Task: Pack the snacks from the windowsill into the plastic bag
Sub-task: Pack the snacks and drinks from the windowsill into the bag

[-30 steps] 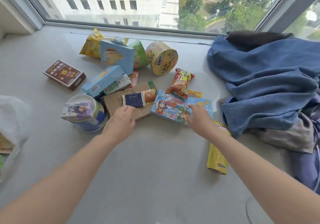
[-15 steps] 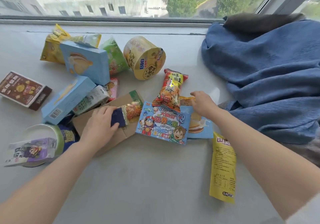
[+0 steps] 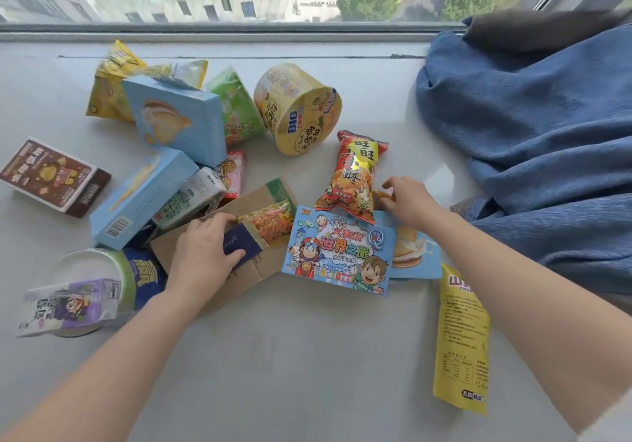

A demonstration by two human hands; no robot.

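Snacks lie scattered on the grey windowsill. My left hand grips the dark blue end of a blue-and-orange snack packet, which lies on a flat cardboard box. My right hand pinches a small orange packet that is mostly hidden under a red rice-cracker bag. Between my hands lies a cartoon-printed blue box, on top of a light blue cake packet. The plastic bag is out of view.
Behind are a yellow noodle cup, a green bag, two light blue boxes and a yellow bag. A brown box and a tub lie left. A yellow pouch and blue cloth are on the right.
My left hand has slid onto the blue-and-orange packet and closed on it. My right hand moved from the cartoon box up to the orange packet. The plastic bag left the view.
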